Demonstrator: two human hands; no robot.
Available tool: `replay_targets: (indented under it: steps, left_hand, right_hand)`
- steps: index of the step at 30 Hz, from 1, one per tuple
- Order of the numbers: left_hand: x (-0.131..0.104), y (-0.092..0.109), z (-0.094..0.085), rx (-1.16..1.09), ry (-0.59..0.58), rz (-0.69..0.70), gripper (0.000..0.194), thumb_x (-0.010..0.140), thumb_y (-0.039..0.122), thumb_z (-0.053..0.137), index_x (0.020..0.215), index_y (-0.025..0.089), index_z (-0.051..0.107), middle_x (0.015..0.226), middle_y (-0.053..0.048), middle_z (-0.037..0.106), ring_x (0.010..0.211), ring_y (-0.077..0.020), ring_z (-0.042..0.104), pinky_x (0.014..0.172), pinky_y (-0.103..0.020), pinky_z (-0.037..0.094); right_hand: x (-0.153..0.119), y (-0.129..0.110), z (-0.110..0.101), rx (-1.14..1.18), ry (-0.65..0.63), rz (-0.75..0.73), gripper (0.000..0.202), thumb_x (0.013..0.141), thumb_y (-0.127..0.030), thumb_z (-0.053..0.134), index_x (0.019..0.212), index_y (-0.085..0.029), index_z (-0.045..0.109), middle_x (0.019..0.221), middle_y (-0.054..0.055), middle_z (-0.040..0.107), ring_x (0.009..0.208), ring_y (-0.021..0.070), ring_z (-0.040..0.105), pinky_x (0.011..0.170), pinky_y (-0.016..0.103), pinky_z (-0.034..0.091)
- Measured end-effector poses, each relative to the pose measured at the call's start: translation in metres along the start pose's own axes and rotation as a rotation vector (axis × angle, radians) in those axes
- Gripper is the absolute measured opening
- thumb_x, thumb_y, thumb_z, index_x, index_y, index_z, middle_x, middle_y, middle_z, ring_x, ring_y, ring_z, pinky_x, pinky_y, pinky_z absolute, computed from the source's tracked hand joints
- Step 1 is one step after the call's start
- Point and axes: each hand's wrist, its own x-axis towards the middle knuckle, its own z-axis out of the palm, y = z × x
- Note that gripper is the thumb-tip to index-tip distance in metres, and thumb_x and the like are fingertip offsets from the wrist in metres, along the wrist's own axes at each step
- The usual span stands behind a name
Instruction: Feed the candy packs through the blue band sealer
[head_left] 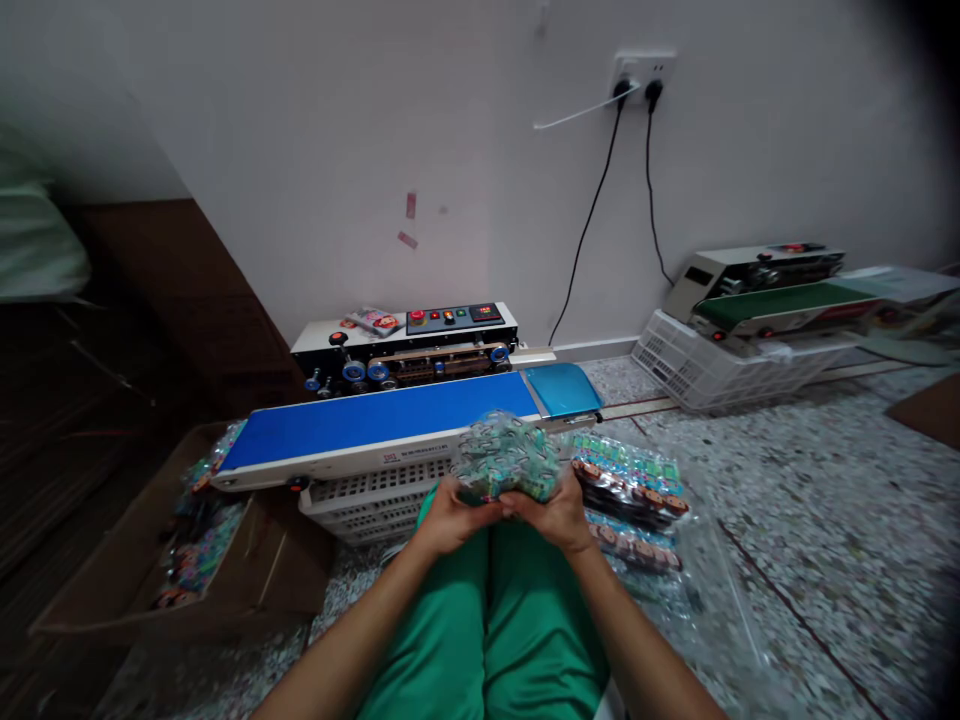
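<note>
A clear plastic bag (506, 455) full of small green-and-white printed pieces is held above my lap, in front of the sealing machine. My left hand (456, 520) grips its lower left side, and my right hand (551, 515) grips its lower right, with both thumbs nearly meeting at the front edge. What the pieces are is too small to tell. Just beyond the bag runs the blue conveyor belt (382, 420) of the band sealer (450, 330). Beside my right hand lie several filled clear packets (630, 490) with brown, green and blue prints.
An open cardboard box (255, 570) with packets inside stands at the left. A white plastic crate (375, 505) supports the sealer. Another sealing machine (780, 300) rests on a white crate (690, 365) at the right. Black cords (592, 215) hang from the wall socket (643, 75).
</note>
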Motion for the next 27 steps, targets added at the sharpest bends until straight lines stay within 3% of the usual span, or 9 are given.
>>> replay_targets:
  steps: [3,8,13,16,24,27]
  left_hand:
    - [0.013,0.004,0.006,-0.079,0.048,-0.017,0.038,0.06,0.036,0.079,0.09,0.014,0.069,0.086,-0.006,0.072,0.08,-0.0222,0.066,0.08,-0.036,0.053]
    - [0.042,0.003,0.013,-0.196,0.196,0.007,0.042,0.055,0.029,0.082,0.093,0.015,0.069,0.089,-0.005,0.073,0.082,-0.0221,0.067,0.077,-0.033,0.053]
    - [0.072,0.006,0.016,-0.202,0.373,0.028,0.027,0.053,0.025,0.083,0.074,0.014,0.07,0.081,-0.005,0.073,0.082,-0.0224,0.067,0.076,-0.031,0.053]
    - [0.089,0.004,0.014,-0.217,0.436,0.041,0.03,0.051,0.023,0.083,0.077,0.014,0.07,0.08,-0.004,0.073,0.083,-0.0223,0.067,0.076,-0.03,0.053]
    - [0.133,-0.001,-0.013,-0.27,0.305,-0.027,0.041,0.05,0.021,0.083,0.089,0.014,0.071,0.088,-0.006,0.073,0.074,-0.0202,0.067,0.072,-0.032,0.054]
    - [0.15,0.004,-0.02,-0.241,0.278,-0.029,0.042,0.046,0.017,0.084,0.087,0.015,0.072,0.087,-0.006,0.073,0.073,-0.0193,0.067,0.072,-0.03,0.054]
  right_hand:
    - [0.018,0.003,0.003,-0.056,0.141,-0.059,0.085,0.055,-0.035,0.083,0.127,-0.022,0.041,0.106,0.008,0.063,0.098,0.0244,0.061,0.086,0.036,0.051]
    - [0.051,0.006,0.01,-0.161,0.283,-0.132,0.081,0.056,-0.042,0.081,0.122,-0.017,0.042,0.095,0.007,0.065,0.092,0.0234,0.062,0.08,0.034,0.052]
    - [0.08,0.007,0.018,-0.2,0.419,-0.155,0.089,0.057,-0.045,0.078,0.13,-0.014,0.037,0.111,0.013,0.06,0.099,0.0256,0.06,0.084,0.038,0.049]
    - [0.097,0.013,0.019,-0.151,0.446,-0.157,0.085,0.061,-0.045,0.076,0.13,-0.015,0.037,0.11,0.013,0.061,0.099,0.0246,0.06,0.084,0.037,0.049]
    - [0.148,0.029,0.012,-0.005,0.304,-0.228,0.069,0.058,-0.046,0.077,0.115,-0.017,0.051,0.097,0.007,0.066,0.088,0.0208,0.062,0.079,0.032,0.05]
    - [0.168,0.031,0.015,0.033,0.317,-0.245,0.069,0.058,-0.044,0.078,0.116,-0.018,0.051,0.093,0.006,0.066,0.087,0.0196,0.061,0.08,0.032,0.05]
